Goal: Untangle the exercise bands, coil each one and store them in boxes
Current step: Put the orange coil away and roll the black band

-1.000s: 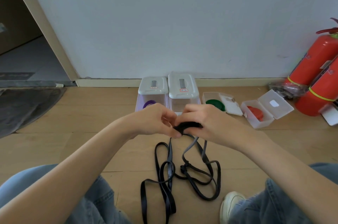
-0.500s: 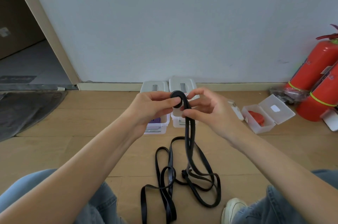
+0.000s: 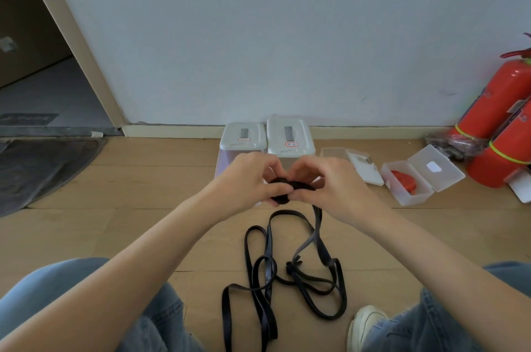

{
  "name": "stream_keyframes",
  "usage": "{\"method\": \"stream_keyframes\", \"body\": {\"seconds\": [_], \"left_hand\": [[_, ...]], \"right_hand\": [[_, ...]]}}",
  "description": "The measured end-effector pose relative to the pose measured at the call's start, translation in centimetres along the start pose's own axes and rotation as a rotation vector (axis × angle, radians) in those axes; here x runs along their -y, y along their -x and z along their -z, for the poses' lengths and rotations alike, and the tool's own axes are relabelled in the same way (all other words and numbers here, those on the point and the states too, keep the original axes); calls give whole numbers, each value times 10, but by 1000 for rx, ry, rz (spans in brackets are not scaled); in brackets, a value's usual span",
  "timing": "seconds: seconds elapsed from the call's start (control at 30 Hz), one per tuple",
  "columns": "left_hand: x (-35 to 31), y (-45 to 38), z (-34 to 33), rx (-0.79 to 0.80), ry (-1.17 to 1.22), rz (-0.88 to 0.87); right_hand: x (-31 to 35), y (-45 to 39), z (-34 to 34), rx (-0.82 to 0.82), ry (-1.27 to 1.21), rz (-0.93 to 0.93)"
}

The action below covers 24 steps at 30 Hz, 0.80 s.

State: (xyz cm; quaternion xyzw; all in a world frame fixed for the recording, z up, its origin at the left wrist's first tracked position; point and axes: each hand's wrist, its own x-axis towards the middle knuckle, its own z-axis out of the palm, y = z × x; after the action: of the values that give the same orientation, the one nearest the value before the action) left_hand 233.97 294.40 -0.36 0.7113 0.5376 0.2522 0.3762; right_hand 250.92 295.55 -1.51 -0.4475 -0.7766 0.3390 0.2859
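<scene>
The left hand (image 3: pixel 247 179) and right hand (image 3: pixel 336 188) meet above the floor (image 3: pixel 143 222), fingers curled, together pinching a small black coil (image 3: pixel 287 189) of the band (image 3: pixel 287 271); the rest of it trails down from the right hand and lies in loose tangled loops on the floor between the knees. Behind the hands stand two lidded boxes (image 3: pixel 288 136) by the wall. To the right an open box (image 3: pixel 413 182) holds a red coil (image 3: pixel 403 180); another open box (image 3: pixel 333 152) is partly hidden, its contents unseen.
</scene>
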Motion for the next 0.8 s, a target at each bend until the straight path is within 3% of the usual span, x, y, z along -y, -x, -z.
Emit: {"method": "stream_keyframes", "body": {"seconds": [0.07,0.27,0.57,0.7,0.8], "left_hand": [[-1,0,-1,-46,-23,-68],[0,-5,8,-243,377,11],[-3,-5,5,-100,536,69],[-2,-3,9,17,376,35],[-3,-2,11,21,351,8]], "right_hand": [[-3,-1,5,-38,-120,-69],[-3,1,3,-105,-415,-154],[-2,1,-4,-253,-463,-135],[-6,1,6,-219,-383,-67],[-6,-1,10,-169,-323,-24]]}}
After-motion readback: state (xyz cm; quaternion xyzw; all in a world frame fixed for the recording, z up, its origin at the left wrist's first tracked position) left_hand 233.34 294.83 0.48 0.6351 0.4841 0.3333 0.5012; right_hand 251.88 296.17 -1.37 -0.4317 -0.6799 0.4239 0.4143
